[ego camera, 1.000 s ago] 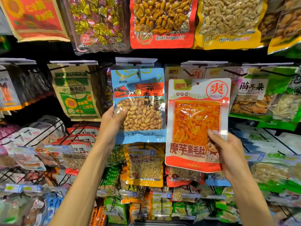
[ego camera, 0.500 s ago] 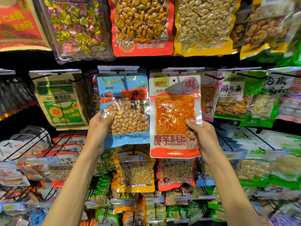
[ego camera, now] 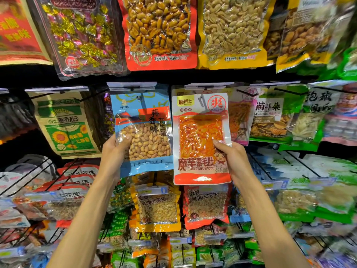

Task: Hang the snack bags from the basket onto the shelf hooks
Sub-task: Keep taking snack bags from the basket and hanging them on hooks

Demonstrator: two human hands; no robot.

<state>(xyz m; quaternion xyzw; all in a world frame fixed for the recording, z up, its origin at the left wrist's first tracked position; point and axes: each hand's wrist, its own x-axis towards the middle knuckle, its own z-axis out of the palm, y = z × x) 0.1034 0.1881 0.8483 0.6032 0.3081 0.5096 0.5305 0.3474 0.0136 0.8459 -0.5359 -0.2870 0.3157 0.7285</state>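
Head view: both hands are raised to the middle row of the shelf, each clamped on its own snack bag. The left hand [ego camera: 114, 151] pinches the blue peanut bag [ego camera: 144, 136] at its left edge, thumb on the front. The right hand [ego camera: 234, 161] pinches the red-and-white bag [ego camera: 201, 140] near its lower right, thumb on the front. The two bags sit side by side with their edges nearly touching and their tops just under the label strips [ego camera: 132, 86]. A metal hook [ego camera: 201, 99] shows at the top of the red-and-white bag. Whether it has passed through the bag's hole I cannot tell, and the same goes for the blue one. The basket is out of view.

The step looks like seating both bags on their hooks. To do it well, hold each bag flat and upright, line its hole up with the hook tip, and push straight back. A low grip lets the top flop, so it may miss the tip. Let go only once each bag hangs by itself.
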